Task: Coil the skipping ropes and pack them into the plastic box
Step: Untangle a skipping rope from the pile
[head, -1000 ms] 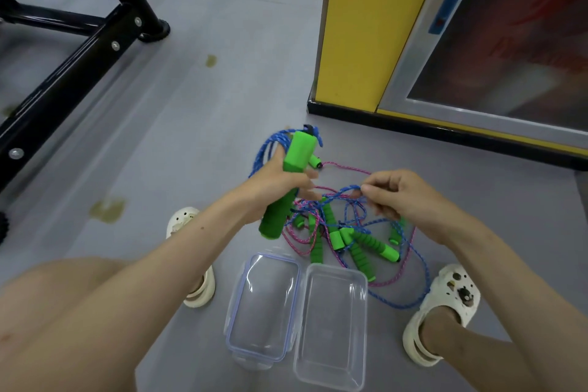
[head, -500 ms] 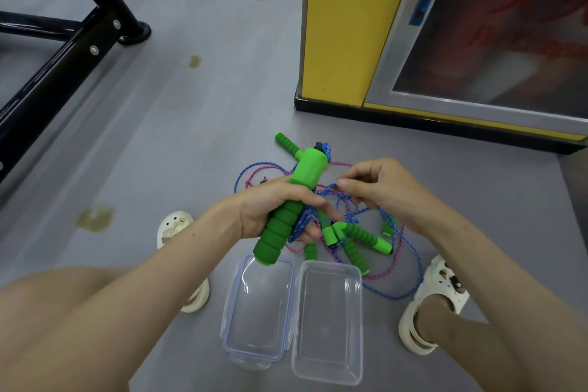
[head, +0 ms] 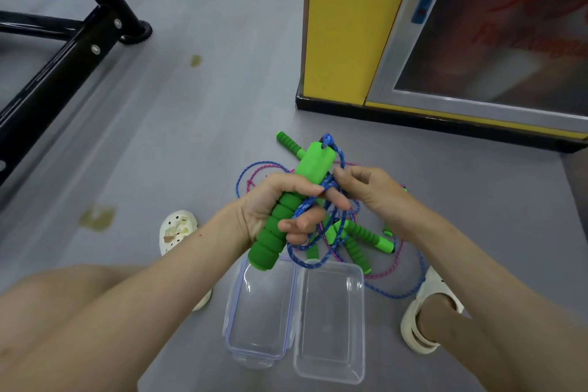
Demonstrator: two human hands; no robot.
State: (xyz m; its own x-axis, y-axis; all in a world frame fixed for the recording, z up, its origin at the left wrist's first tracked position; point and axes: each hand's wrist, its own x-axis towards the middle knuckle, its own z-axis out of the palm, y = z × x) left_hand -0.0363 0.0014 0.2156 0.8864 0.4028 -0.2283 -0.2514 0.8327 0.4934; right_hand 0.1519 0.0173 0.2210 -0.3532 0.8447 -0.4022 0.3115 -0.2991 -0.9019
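My left hand (head: 270,204) grips a green foam skipping-rope handle (head: 288,210), held slanted above the floor. Blue rope (head: 318,251) runs from the handle's top and loops round my left fingers. My right hand (head: 372,191) pinches this blue rope right beside the handle. Beneath my hands a tangle of blue and pink ropes (head: 394,270) with more green handles (head: 366,235) lies on the grey floor. One further handle (head: 288,141) pokes out behind. The clear plastic box (head: 331,372) stands open below, its lid (head: 257,350) flipped out to the left.
My feet in white clogs flank the box, one on the left (head: 176,229) and one on the right (head: 426,312). A yellow cabinet with a glass door (head: 343,25) stands behind the ropes. Black gym-equipment frame (head: 63,51) crosses the upper left.
My right hand has brought the blue rope in against the handle, and more rope now loops round my left fingers. My left hand has lowered the handle toward the box.
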